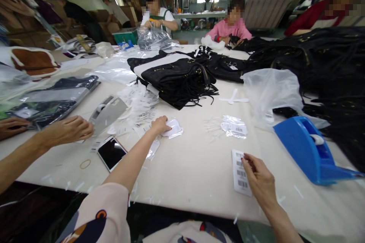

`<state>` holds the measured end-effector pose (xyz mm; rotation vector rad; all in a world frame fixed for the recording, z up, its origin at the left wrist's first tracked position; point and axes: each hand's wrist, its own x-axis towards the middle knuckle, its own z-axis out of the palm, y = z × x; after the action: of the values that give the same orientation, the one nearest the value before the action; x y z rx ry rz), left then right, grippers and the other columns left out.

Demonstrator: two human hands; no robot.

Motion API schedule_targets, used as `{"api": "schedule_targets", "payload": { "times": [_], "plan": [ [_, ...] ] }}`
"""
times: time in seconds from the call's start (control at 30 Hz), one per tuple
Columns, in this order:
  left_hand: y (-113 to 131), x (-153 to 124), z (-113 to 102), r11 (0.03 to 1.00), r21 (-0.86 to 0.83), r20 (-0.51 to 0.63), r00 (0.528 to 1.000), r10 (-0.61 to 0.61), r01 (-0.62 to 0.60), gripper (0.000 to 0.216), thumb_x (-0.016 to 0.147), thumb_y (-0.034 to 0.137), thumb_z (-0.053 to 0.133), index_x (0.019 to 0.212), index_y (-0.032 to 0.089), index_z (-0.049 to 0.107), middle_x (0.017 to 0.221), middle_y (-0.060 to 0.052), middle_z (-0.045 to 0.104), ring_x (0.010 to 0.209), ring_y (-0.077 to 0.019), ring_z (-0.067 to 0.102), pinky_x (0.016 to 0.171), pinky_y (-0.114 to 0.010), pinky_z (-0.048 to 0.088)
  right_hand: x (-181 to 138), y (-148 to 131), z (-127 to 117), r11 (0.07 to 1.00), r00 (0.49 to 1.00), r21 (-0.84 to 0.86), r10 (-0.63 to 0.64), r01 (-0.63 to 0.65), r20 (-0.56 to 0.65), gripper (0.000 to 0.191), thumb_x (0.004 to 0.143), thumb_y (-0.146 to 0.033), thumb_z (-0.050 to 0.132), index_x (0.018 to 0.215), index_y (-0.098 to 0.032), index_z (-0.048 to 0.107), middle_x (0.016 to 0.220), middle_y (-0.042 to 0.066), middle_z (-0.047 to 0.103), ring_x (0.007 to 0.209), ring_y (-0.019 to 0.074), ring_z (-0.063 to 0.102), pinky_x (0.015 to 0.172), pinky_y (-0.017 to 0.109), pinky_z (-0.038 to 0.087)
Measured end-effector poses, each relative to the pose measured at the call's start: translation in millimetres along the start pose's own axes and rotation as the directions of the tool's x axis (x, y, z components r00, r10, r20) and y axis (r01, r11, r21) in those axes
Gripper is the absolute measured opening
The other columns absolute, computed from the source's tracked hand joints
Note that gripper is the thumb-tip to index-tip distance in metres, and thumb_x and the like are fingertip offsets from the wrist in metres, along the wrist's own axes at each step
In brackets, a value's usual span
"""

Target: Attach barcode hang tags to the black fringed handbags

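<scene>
Head view gives me two hands of my own on the white table [199, 167]. My left hand [159, 124] is stretched forward, fingers curled down onto the near edge of one small clear pouch [173, 128]; I cannot tell whether they pinch it or only press on it. My right hand [259, 178] sits close to the near edge, thumb and fingers closed on the right side of one label sheet [239, 172], which lies flat and shows three barcodes.

I count two tape dispensers: a grey one [108, 112] on the left and a blue one [308, 148] on the right. One phone [111, 153] lies face up beside my left forearm, with one rubber band [84, 164] near it. A co-worker's hand [68, 129] touches the grey dispenser. One stack of black garments [176, 79] sits beyond the pouch.
</scene>
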<state>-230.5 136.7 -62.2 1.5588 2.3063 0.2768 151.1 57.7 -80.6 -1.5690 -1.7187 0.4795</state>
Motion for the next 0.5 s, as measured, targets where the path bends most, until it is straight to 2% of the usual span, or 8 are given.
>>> {"api": "schedule_targets", "payload": {
  "times": [0.1, 0.17, 0.27, 0.37, 0.43, 0.5],
  "plan": [
    [1, 4, -1, 0.999, -0.038, 0.004, 1.000, -0.020, 0.020, 0.038, 0.047, 0.020, 0.073, 0.077, 0.014, 0.051, 0.073, -0.004, 0.058, 0.085, -0.0251, 0.054, 0.073, -0.034, 0.037, -9, -10, -1, 0.999, 0.999, 0.021, -0.041, 0.041, -0.004, 0.033, 0.080, -0.045, 0.047, 0.095, -0.018, 0.059, 0.088, 0.010, 0.061, 0.063, 0.0167, 0.055, 0.052, 0.029, 0.046],
    [2, 3, -4, 0.997, -0.079, -0.006, 1.000, 0.003, -0.004, 0.031, 0.048, 0.018, 0.071, 0.072, 0.014, 0.053, 0.071, -0.003, 0.057, 0.083, -0.0240, 0.053, 0.072, -0.032, 0.037, -12, -16, -1, 0.997, 0.998, 0.054, -0.058, 0.057, 0.017, 0.031, 0.080, -0.042, 0.048, 0.097, -0.019, 0.058, 0.088, 0.009, 0.060, 0.060, 0.0153, 0.053, 0.047, 0.027, 0.045],
    [5, -5, -15, 0.986, -0.162, -0.034, 0.999, 0.042, -0.047, 0.018, 0.052, 0.021, 0.067, 0.065, 0.015, 0.056, 0.068, -0.002, 0.055, 0.079, -0.0213, 0.053, 0.067, -0.030, 0.036, -15, -29, 5, 0.989, 0.994, 0.126, -0.088, 0.080, 0.062, 0.027, 0.080, -0.039, 0.049, 0.096, -0.019, 0.059, 0.089, 0.008, 0.060, 0.064, 0.0149, 0.054, 0.054, 0.028, 0.047],
    [18, -30, -25, 0.952, -0.287, -0.045, 0.995, 0.094, -0.103, 0.016, 0.056, 0.028, 0.065, 0.064, 0.016, 0.056, 0.063, 0.001, 0.052, 0.068, -0.0154, 0.051, 0.059, -0.025, 0.035, -13, -51, 13, 0.975, 0.990, 0.219, -0.063, 0.034, 0.126, 0.027, 0.080, -0.039, 0.051, 0.095, -0.020, 0.060, 0.092, 0.008, 0.062, 0.071, 0.0168, 0.056, 0.057, 0.028, 0.047],
    [34, -58, -26, 0.857, -0.500, 0.016, 0.989, 0.150, -0.122, 0.019, 0.057, 0.030, 0.065, 0.063, 0.016, 0.055, 0.057, 0.004, 0.049, 0.058, -0.0111, 0.047, 0.053, -0.023, 0.033, -11, -70, 20, 0.956, 0.986, 0.292, -0.030, -0.018, 0.161, 0.029, 0.078, -0.040, 0.053, 0.098, -0.020, 0.060, 0.095, 0.007, 0.062, 0.078, 0.0182, 0.057, 0.060, 0.029, 0.047],
    [51, -91, -21, 0.688, -0.724, 0.139, 0.964, 0.227, -0.058, 0.022, 0.055, 0.029, 0.068, 0.063, 0.014, 0.053, 0.054, 0.005, 0.048, 0.052, -0.0084, 0.044, 0.050, -0.021, 0.031, -8, -87, 27, 0.917, 0.976, 0.394, -0.021, -0.067, 0.216, 0.032, 0.076, -0.040, 0.057, 0.101, -0.021, 0.060, 0.098, 0.007, 0.062, 0.086, 0.0193, 0.057, 0.070, 0.031, 0.047]
  ]
}}
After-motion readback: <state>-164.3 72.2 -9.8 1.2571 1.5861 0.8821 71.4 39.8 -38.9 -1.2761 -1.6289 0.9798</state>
